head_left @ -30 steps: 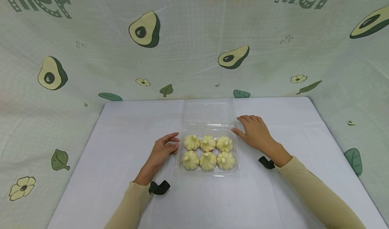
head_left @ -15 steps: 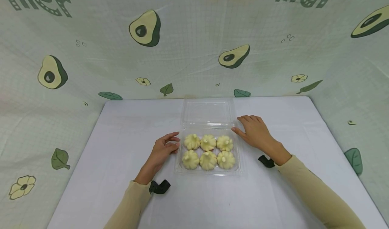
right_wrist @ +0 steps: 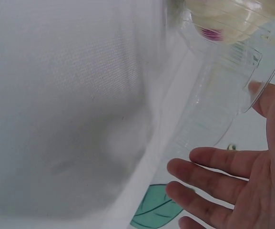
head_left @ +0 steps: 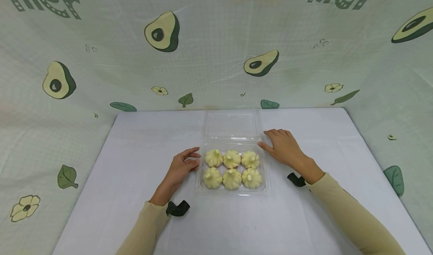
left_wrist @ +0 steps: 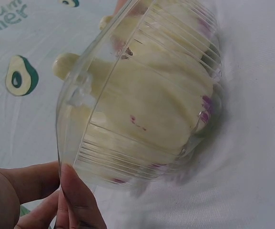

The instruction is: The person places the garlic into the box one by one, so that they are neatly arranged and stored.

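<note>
A clear plastic clamshell box lies on the table with its lid folded back flat behind it. Two rows of pale garlic bulbs fill the base, stems upward; purple patches show low on a bulb in the left wrist view. At the box's left side, my left hand pinches the rim between thumb and fingers. My right hand is by the back right corner. Its thumb is at the rim, while the other fingers reach out fairly straight beside the lid, gripping nothing.
A white cloth covers the table. Close behind the lid, a fabric backdrop printed with avocados rises at the table's far edge and continues along both sides. Black wrist mounts sit under both forearms.
Both hands, the box and the garlic bulbs stay where they were. Only a very slight shift of the head view shows.
</note>
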Demonstrator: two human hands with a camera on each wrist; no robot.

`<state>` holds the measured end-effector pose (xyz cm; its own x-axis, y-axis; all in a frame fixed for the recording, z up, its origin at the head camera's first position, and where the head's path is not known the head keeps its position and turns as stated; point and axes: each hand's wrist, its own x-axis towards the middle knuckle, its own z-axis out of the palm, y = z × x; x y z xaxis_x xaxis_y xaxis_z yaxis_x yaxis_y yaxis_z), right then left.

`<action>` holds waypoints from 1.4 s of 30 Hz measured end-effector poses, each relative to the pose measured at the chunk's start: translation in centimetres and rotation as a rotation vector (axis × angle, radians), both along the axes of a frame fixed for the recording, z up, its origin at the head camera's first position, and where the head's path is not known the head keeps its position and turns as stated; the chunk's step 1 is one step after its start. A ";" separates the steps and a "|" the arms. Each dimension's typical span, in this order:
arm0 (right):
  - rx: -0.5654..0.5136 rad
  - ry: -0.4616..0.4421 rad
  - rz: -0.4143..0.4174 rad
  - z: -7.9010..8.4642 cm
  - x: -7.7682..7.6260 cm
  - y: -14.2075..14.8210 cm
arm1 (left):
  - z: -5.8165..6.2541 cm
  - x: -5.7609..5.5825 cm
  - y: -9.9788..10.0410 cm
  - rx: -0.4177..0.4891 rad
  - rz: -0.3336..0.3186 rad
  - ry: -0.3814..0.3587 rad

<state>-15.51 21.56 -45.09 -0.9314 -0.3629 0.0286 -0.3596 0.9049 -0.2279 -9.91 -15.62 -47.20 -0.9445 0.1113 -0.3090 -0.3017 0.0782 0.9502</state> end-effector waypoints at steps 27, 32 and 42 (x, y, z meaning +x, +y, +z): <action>-0.080 0.012 0.012 -0.4 -0.2 0.1 | -0.2 -0.1 -0.1 0.000 -0.006 0.005; -0.093 0.036 0.018 -0.3 -0.1 0.1 | -0.2 -0.1 0.0 -0.001 -0.003 0.001; -0.124 0.091 0.018 -0.7 -0.1 0.2 | -0.1 -0.1 0.0 -0.001 -0.010 0.006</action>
<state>-15.60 21.75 -45.82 -0.9164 -0.3677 0.1582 -0.3995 0.8650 -0.3036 -10.01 -15.64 -47.26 -0.9453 0.1206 -0.3032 -0.2948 0.0826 0.9520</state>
